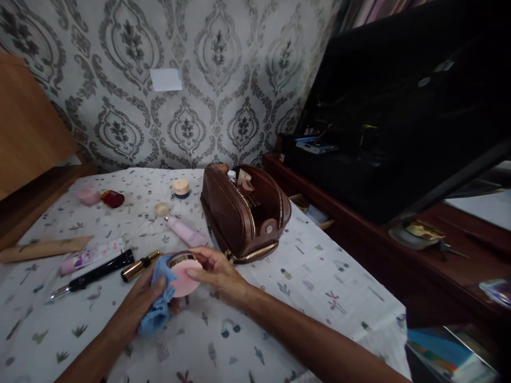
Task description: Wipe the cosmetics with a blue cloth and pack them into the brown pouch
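My right hand (217,274) grips a round pink cosmetic jar (186,282) with a shiny gold-toned band, its thumb lying on the pink face. Bunched in my left hand (149,290) is a blue cloth (157,308), pressed against the jar's left side. Both hands hold these just above the patterned sheet. Close beyond them stands an open brown toiletry bag (235,218) with small items inside. A gold lipstick tube (139,266) and a pale pink squeeze tube (186,230) lie near my hands.
Left on the sheet (255,330) are a black curling wand (96,271), a white-and-pink tube (93,255) and a tan pouch (48,249). Farther back sit a cream-lidded jar (181,188), a dark red jar (113,198) and a pink jar (89,196). A large black screen (399,117) leans at right.
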The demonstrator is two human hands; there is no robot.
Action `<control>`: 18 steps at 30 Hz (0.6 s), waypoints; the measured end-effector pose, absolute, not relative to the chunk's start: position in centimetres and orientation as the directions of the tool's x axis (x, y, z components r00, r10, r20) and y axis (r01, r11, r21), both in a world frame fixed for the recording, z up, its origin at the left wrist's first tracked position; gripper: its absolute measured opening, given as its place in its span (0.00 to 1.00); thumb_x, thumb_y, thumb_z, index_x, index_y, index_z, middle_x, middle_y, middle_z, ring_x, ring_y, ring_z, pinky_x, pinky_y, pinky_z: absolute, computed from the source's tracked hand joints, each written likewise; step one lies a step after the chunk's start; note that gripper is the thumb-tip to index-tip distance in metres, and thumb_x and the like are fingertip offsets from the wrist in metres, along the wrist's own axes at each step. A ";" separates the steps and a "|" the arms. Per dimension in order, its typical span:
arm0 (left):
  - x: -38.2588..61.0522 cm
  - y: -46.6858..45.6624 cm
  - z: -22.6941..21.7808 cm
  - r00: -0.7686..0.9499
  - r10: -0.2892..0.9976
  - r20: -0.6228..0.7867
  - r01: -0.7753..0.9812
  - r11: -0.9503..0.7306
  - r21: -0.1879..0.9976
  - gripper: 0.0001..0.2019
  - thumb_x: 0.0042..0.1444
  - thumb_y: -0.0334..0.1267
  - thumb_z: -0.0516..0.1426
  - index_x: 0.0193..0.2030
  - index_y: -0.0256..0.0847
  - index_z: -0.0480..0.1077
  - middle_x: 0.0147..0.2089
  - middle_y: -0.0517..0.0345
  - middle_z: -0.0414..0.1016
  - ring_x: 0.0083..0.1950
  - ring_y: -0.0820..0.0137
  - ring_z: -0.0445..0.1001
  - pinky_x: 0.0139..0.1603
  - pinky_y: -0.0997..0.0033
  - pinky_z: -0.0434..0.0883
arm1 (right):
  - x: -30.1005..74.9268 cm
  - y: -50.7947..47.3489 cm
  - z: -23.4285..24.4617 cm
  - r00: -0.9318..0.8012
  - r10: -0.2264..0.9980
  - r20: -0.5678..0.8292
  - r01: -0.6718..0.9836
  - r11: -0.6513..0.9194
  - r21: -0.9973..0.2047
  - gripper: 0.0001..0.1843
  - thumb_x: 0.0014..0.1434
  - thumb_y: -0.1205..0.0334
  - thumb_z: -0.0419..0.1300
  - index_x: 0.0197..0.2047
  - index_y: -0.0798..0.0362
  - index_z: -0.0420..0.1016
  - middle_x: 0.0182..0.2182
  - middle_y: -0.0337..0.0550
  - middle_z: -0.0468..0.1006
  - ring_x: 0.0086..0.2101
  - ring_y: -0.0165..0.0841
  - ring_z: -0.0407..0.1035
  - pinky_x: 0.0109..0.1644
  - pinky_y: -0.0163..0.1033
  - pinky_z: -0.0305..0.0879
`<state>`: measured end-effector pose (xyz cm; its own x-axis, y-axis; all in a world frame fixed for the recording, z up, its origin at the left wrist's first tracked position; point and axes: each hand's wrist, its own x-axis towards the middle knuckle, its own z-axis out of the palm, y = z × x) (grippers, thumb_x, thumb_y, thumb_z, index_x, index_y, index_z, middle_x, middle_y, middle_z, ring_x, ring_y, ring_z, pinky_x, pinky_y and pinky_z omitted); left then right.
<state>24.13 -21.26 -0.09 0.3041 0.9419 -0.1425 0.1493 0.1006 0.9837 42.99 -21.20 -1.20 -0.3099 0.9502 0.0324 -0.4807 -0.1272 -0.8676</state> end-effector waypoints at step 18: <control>28.2 -19.5 5.6 0.349 0.926 0.141 0.160 -0.207 0.965 0.22 0.56 0.55 0.60 0.50 0.41 0.72 0.31 0.60 0.74 0.29 0.70 0.71 0.29 0.74 0.71 | 49.7 -23.4 7.5 -0.300 0.937 0.179 0.123 0.224 -0.967 0.22 0.58 0.44 0.66 0.44 0.55 0.75 0.37 0.41 0.74 0.36 0.31 0.67 0.42 0.38 0.66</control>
